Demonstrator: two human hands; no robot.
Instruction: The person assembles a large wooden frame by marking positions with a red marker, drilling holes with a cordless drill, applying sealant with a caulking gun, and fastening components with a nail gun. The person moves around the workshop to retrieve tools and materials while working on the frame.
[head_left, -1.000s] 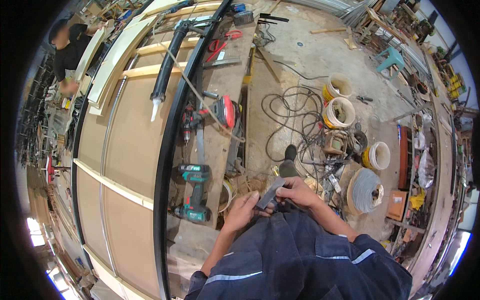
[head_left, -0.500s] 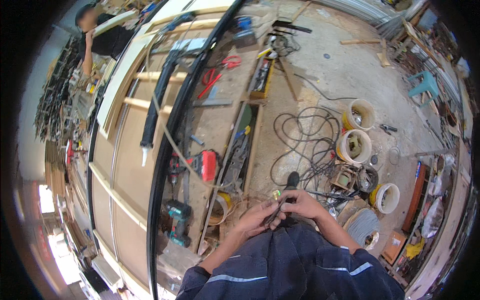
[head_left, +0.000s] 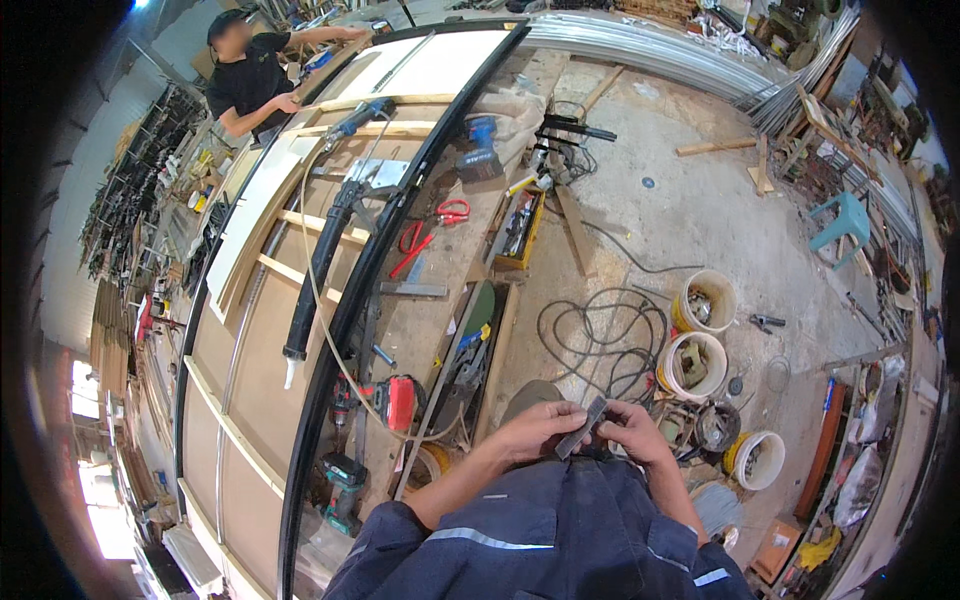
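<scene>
In front of my body, both hands are drawn together around a small dark grey flat strip (head_left: 580, 430), held at a slant. My left hand (head_left: 535, 432) pinches it from the left with fingers closed. From the other side, the curled fingers of my right hand (head_left: 637, 434) press against its edge; their tips are partly hidden. What the strip is made of cannot be made out.
Left of me lies a long black-edged frame (head_left: 340, 320) with wooden slats and a caulking gun (head_left: 318, 270). Beside it are a red cordless drill (head_left: 398, 402) and a teal one (head_left: 345, 485). Right are buckets (head_left: 690, 365) and a coiled cable (head_left: 600, 340). A person (head_left: 250, 75) stands at the far left.
My view has shifted, showing more of the person, whose arm now reaches along the frame. The strip shows more plainly between my hands; a small shiny gold-green spot by my fingers is no longer visible.
</scene>
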